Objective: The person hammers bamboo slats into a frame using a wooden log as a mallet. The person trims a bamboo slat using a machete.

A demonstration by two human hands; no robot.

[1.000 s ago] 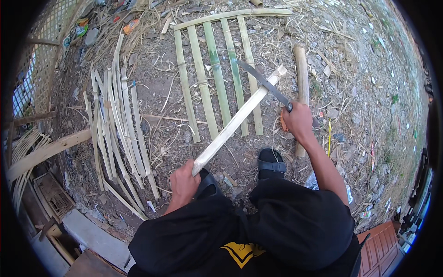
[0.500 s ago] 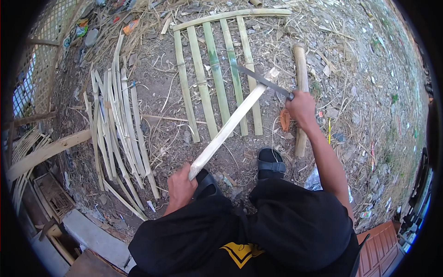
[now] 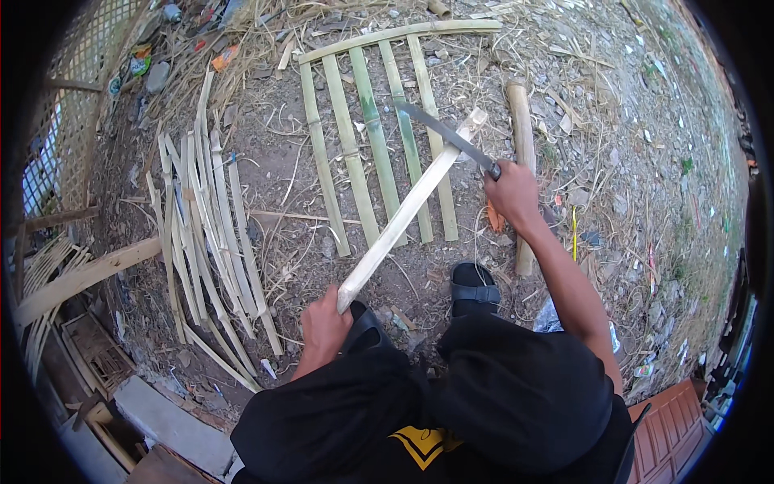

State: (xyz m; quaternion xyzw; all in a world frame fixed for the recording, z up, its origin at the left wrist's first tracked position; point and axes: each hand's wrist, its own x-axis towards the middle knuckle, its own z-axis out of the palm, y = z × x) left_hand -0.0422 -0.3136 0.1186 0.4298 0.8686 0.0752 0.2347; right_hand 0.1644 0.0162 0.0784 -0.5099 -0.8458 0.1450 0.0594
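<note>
My left hand (image 3: 324,324) grips the near end of a long pale bamboo slat (image 3: 411,206) that slants up and to the right over the ground. My right hand (image 3: 511,194) holds a long knife (image 3: 445,135) by its handle; the dark blade points up-left and lies across the slat's far end. Under them, several green bamboo strips (image 3: 359,145) lie side by side with a crosspiece (image 3: 395,36) along their far ends. A bamboo pole (image 3: 522,153) lies just right of my right hand.
A pile of thin split strips (image 3: 201,234) lies to the left. A woven lattice panel (image 3: 76,89) and wooden pieces (image 3: 81,278) stand at the far left. My sandalled foot (image 3: 474,286) rests on dry, straw-littered dirt. A reddish slatted object (image 3: 669,427) is at lower right.
The knife blade has slid farther up the slat toward its far end, and my right hand has moved a little up with it. My left hand still holds the near end.
</note>
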